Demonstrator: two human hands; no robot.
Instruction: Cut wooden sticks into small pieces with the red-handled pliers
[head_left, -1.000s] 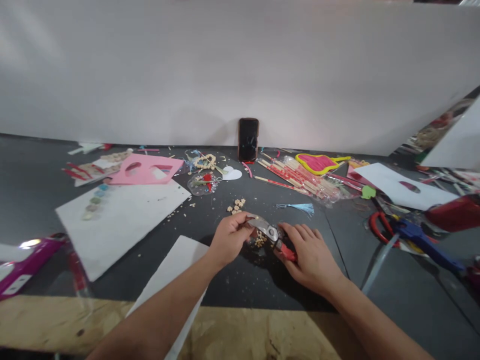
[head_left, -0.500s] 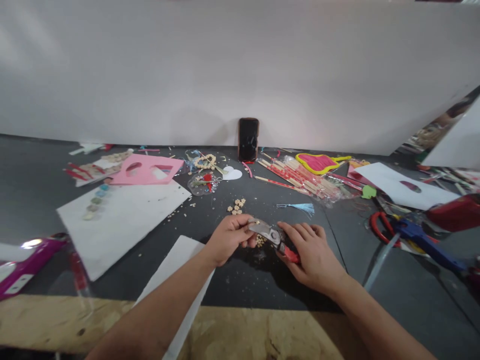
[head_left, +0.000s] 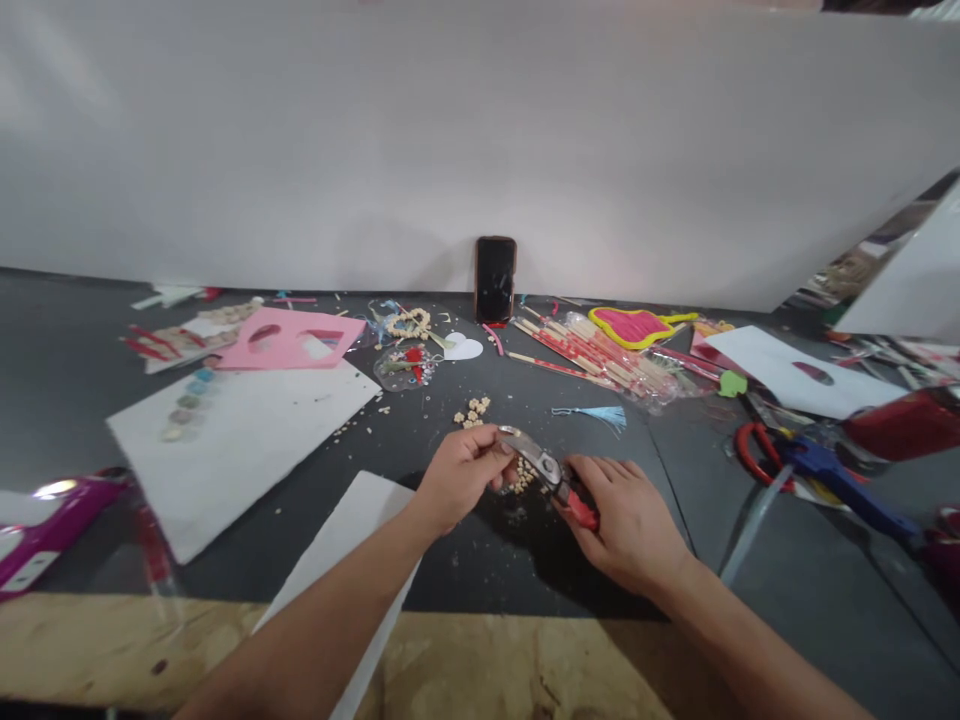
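Observation:
My right hand (head_left: 626, 510) is closed around the red handles of a pair of pruning shears (head_left: 551, 470), whose metal blades point left and away from me. At the blade tips, my left hand (head_left: 461, 475) is pinched; what sits between thumb and finger is too small and hidden to name. Below the shears lie several small pale beige pieces (head_left: 523, 476), partly covered by the blades and fingers. Just beyond my left hand is a little heap of flower-shaped beige beads (head_left: 474, 410). A light blue tassel (head_left: 600, 414) rests past my right hand.
A phone (head_left: 496, 280) leans upright against the white wall. White sheets (head_left: 247, 440) and pink paper (head_left: 292, 340) lie left, near a purple glue gun (head_left: 52, 530). On the right are wrapped chopsticks (head_left: 592, 350), a yellow-edged pink shape (head_left: 632, 326) and a blue-handled tool (head_left: 847, 485).
The shears' blades have shifted slightly away from me and left, with the small beige pieces below showing more. Both hands have otherwise stayed nearly in place.

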